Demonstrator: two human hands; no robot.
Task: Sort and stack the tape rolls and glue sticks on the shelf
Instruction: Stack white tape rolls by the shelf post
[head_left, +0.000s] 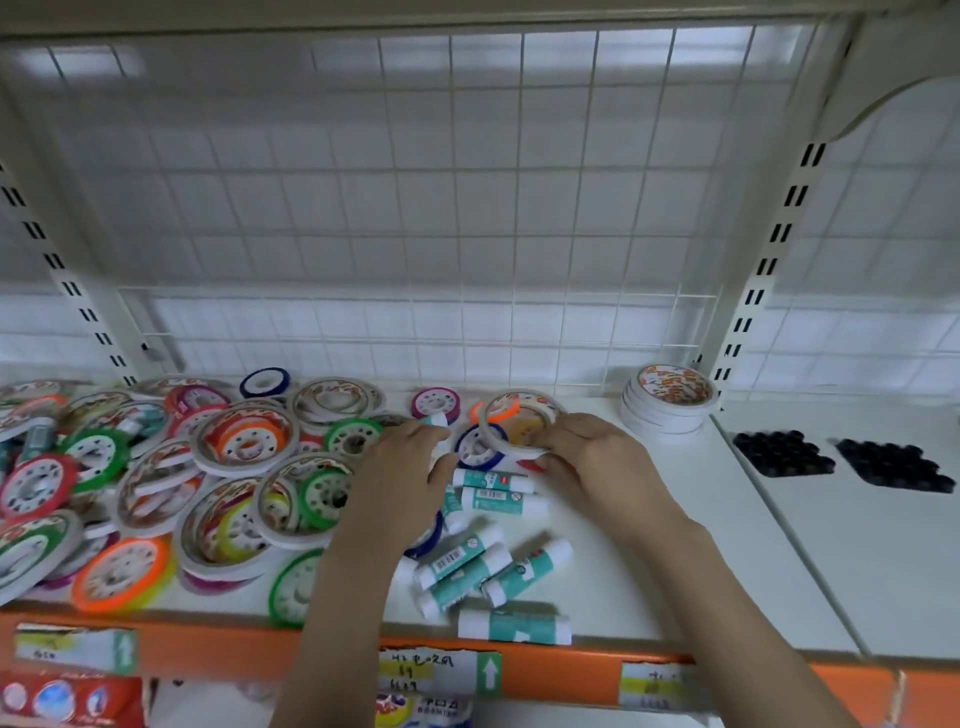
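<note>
Shelf (623, 587): white, flat, smooth, with an orange front lip and a white wire grid (467, 208) at the back. No bins or trays on it; all stock lies loose or stacked on the board.

Left half: a loose heap of tape rolls (171, 478), flat rings, some white-edged with printed cores, others in orange, green, red, purple and blue plastic hubs. Several small rolls lie inside larger ones.

Back right: a neat stack of white rolls (667, 410), upright, apart from the heap.

Centre front: glue sticks (478, 566), white cylinders with teal labels and a barcode, lying on their sides at mixed angles. Label wording too blurred to read.

Right hand (597, 457): fingers curled round the rim of a white roll (519, 421), held tilted just above the shelf.

Left hand (410, 467): fingers bent over the heap's edge, near a blue roll (478, 448); whether it grips anything cannot be told.

Price tags (439, 670) on the lip carry handwriting and a white arrow; illegible.

Far right: two black studded pads (841, 460).
</note>
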